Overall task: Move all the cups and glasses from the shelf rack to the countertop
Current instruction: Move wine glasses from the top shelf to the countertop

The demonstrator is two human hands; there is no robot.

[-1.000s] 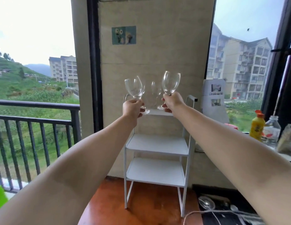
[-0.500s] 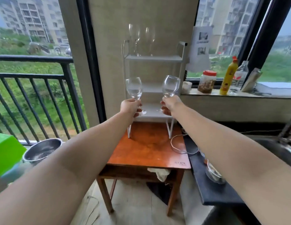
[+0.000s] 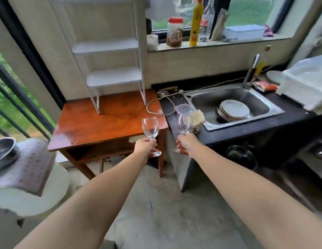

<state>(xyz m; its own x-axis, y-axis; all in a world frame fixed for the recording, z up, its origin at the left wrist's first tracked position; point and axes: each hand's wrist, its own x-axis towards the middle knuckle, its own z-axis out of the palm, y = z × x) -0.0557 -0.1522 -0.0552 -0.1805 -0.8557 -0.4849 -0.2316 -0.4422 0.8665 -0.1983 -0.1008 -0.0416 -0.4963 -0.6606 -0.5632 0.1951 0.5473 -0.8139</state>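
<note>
My left hand (image 3: 145, 147) grips the stem of a clear wine glass (image 3: 150, 128), held upright just off the front right corner of the wooden table (image 3: 95, 126). A second upright wine glass (image 3: 183, 124) is held by its stem in my right hand (image 3: 185, 145), over the front edge of the black countertop (image 3: 226, 135) left of the sink. The white shelf rack (image 3: 110, 51) stands at the back of the table; its two visible lower shelves hold nothing and its top is cut off by the frame.
A steel sink (image 3: 234, 105) holds stacked plates (image 3: 234, 110). A cord (image 3: 156, 105) loops across the table corner and counter. A clear round lid (image 3: 185, 109) and cloth lie beside the sink. Jars and bottles (image 3: 196, 22) line the sill. A metal bowl (image 3: 3, 153) sits far left.
Both hands have carried the glasses down and back from the rack's top shelf toward the table corner and counter. My view has tilted down and right; the rack's top is out of frame.
</note>
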